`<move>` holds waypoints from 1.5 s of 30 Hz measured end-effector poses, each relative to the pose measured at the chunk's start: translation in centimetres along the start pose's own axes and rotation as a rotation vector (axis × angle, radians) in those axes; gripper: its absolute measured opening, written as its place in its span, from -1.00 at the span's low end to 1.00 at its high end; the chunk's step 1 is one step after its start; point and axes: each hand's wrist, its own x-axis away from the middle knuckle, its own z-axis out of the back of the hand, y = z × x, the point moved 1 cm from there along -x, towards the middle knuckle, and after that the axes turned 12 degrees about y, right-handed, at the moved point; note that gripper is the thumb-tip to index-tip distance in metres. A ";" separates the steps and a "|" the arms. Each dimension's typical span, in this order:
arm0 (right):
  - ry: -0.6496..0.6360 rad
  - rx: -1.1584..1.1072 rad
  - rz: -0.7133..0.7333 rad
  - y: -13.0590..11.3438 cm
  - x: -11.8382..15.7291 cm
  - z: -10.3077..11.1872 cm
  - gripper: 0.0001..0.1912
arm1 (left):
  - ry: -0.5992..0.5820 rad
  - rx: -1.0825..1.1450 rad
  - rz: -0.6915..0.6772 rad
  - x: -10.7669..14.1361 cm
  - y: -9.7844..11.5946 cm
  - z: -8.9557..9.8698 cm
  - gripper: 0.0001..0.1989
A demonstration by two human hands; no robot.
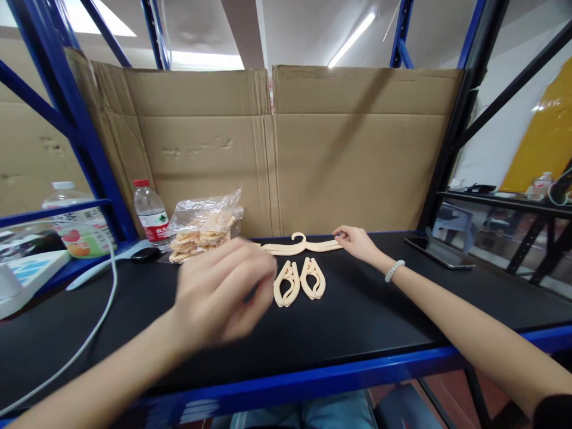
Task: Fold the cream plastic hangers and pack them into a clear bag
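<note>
Arrangement apparently under way

The right hand (356,243) is set at one end of the spread hanger (304,245), its grip unclear; the left hand (223,291) is raised, curled, its contents indeterminable. Nearer on the desk (357,313), two folded hangers (285,300) are laid; clearance over them seems called for.

Near the middle of the tabletop's (339,333) back edge lies an unfolded hanger (297,247), with two folded hangers (286,300) side by side before it. Left of it sit a filled bag (203,229), then a bottle (152,217); a phone (438,252) lies near the back right corner, cardboard (357,155) behind.
</note>
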 end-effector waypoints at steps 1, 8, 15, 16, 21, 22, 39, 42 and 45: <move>-0.005 0.046 0.007 0.8 -0.2 0.1 -0.83 | -0.121 -0.062 0.009 -0.2 -1.4 -0.9 -0.88; -0.121 0.071 0.279 2.0 0.9 -2.1 -0.82 | -0.549 -0.045 0.661 5.5 -10.9 -7.5 -0.75; -0.162 0.056 0.344 1.3 1.3 -3.2 -0.89 | -0.175 0.262 1.315 8.6 -11.1 -8.8 -0.78; -0.160 0.036 0.333 1.2 1.3 -3.1 -0.87 | -0.135 0.281 1.371 8.6 -11.0 -8.9 -0.75; -0.114 -0.075 0.217 0.1 1.5 -2.0 -0.87 | -0.018 0.380 1.568 8.6 -10.6 -9.1 -0.74; -0.096 -0.084 0.187 -0.1 1.5 -1.7 -0.87 | -0.004 0.421 1.602 8.5 -10.5 -9.0 -0.76; -0.028 -0.142 0.252 -4.7 2.8 0.2 -0.81 | -0.083 0.625 1.218 7.2 -7.2 -8.6 -0.45; -0.027 -0.152 0.245 -5.0 3.0 0.2 -0.78 | -0.113 0.605 1.140 6.9 -7.2 -8.5 -0.50; -0.027 -0.142 0.280 -5.1 3.1 0.0 -0.77 | -0.128 0.615 1.146 6.6 -7.0 -8.4 -0.56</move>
